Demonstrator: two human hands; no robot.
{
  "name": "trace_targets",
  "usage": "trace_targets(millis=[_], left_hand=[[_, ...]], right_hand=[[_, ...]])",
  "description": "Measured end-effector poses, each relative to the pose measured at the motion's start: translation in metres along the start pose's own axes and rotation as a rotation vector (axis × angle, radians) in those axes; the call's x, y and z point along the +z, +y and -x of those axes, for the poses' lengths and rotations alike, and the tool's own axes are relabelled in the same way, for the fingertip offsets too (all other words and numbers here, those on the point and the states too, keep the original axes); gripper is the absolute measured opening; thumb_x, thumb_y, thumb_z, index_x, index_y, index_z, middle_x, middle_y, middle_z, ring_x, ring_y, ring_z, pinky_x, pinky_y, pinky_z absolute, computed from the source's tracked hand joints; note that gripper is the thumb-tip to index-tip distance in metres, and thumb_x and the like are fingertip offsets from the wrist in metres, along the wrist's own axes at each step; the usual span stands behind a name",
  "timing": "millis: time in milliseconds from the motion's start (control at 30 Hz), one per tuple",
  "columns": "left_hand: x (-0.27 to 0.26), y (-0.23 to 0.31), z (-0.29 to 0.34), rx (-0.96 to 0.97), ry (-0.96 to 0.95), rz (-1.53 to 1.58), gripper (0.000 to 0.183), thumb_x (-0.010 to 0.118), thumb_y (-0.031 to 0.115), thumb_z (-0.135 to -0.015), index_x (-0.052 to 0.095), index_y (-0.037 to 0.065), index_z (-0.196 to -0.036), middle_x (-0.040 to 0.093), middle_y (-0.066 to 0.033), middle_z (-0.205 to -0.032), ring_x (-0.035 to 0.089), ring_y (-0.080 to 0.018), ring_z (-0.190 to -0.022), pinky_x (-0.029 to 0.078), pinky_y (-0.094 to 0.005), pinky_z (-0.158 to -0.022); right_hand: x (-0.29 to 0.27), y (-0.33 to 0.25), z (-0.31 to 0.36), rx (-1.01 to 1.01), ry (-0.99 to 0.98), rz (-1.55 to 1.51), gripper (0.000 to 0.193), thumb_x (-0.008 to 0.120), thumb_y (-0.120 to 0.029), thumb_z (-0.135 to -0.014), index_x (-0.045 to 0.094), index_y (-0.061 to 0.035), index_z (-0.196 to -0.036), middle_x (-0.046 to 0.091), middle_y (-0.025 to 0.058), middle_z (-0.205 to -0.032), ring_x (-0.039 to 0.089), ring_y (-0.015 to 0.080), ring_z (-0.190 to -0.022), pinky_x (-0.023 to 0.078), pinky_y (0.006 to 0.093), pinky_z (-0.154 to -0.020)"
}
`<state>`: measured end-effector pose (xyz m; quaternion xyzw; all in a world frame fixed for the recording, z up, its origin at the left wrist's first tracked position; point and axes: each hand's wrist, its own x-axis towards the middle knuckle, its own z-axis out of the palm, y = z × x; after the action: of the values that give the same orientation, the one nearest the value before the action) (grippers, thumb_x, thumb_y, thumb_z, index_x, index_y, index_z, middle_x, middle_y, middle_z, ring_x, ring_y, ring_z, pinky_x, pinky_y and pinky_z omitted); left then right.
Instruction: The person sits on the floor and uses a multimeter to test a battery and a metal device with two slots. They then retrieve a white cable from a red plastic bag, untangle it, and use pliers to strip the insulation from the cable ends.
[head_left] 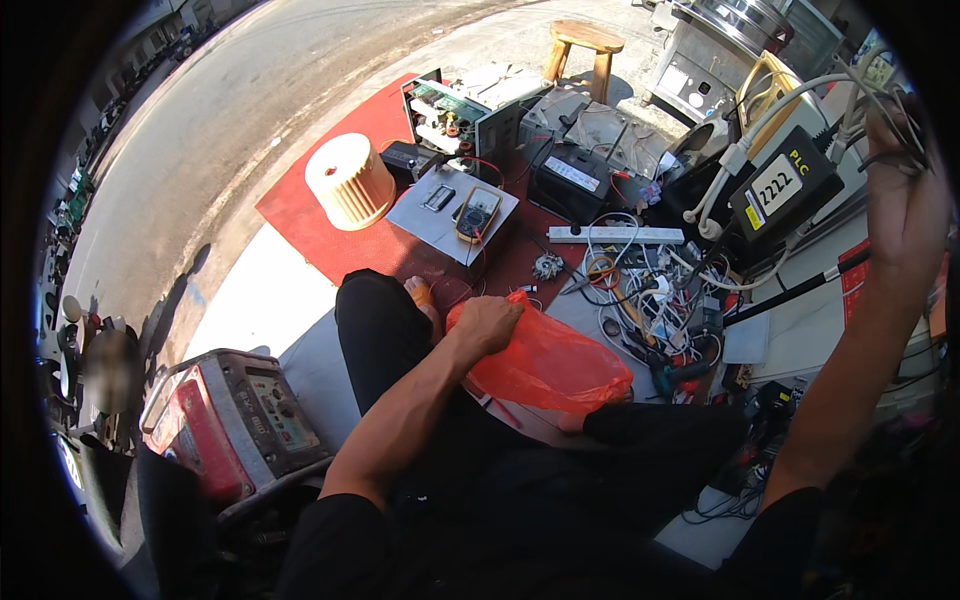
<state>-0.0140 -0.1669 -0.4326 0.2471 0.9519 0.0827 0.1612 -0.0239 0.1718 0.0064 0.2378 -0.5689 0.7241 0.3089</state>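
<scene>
I sit cross-legged on the ground in black trousers. My left hand rests on an orange plastic bag that lies across my lap, its fingers gripping the bag's top edge. My right hand is raised high at the right rim, closed around a bundle of thin grey wires that hang from above. A black box with a yellow and white label and white cables sits just left of that hand.
A red mat holds a cream ribbed spool, a grey metal plate with a multimeter, an open circuit-board chassis and a white power strip. Tangled cables and tools lie ahead. A red machine stands at left, a wooden stool behind.
</scene>
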Motion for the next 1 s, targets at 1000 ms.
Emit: trace_targets(millis=[1000], left_hand=[[-0.19,-0.158,0.115,-0.491,0.874,0.192,0.054,0.069,0.014,-0.098,0.054,-0.001,-0.148,0.07,-0.0285,-0.13,0.068,-0.0447,-0.117,0.053,-0.0496,-0.101]], right_hand=[[-0.067,0.42,0.385,1.492,0.185,0.032,0.041,0.07,-0.035,-0.104,0.064,-0.0029,-0.128,0.069,0.0118,-0.122,0.067,0.0309,-0.113,0.059,0.0459,-0.092]])
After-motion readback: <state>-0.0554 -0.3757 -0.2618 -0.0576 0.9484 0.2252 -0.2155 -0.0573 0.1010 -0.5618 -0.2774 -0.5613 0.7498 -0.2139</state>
